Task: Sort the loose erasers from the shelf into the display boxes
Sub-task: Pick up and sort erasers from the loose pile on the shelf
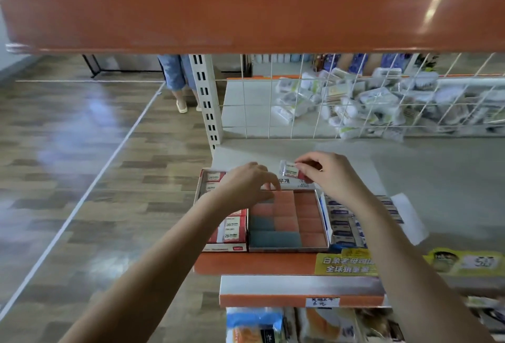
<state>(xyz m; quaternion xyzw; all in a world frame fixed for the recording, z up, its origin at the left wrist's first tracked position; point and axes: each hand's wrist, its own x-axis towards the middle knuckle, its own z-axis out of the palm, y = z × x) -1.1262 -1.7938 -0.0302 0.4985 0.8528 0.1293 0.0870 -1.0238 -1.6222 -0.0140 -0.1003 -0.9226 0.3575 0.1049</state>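
Wood-pattern flooring (82, 165) stretches off to the left of a shop shelf (437, 178) with a pale grey top and an orange front edge, while a higher orange shelf (246, 3) fills the upper part of the head view. Behind the grey shelf stands a white wire grid (341, 96) with plastic-wrapped packets (369, 102) heaped beyond it. Farther back, a person's legs in blue trousers (177, 74) show beside a slotted white post (207, 102).

Three display boxes sit side by side at the shelf's front edge. The left box (228, 229) holds white-and-red wrapped erasers marked 2B. The middle box (287, 222) is packed with bare orange and grey-blue blocks in rows. The right box (347, 222) holds blue-and-white wrapped pieces and is partly hidden by the right forearm.

The right hand (328, 176) pinches one wrapped 2B eraser (291, 171) between thumb and fingertips, holding it in the air above the back rim of the middle box. The left hand (246, 187) hovers over the back of the left box with its fingers bent downward, the tips at the seam with the middle box; whether it holds anything I cannot tell.
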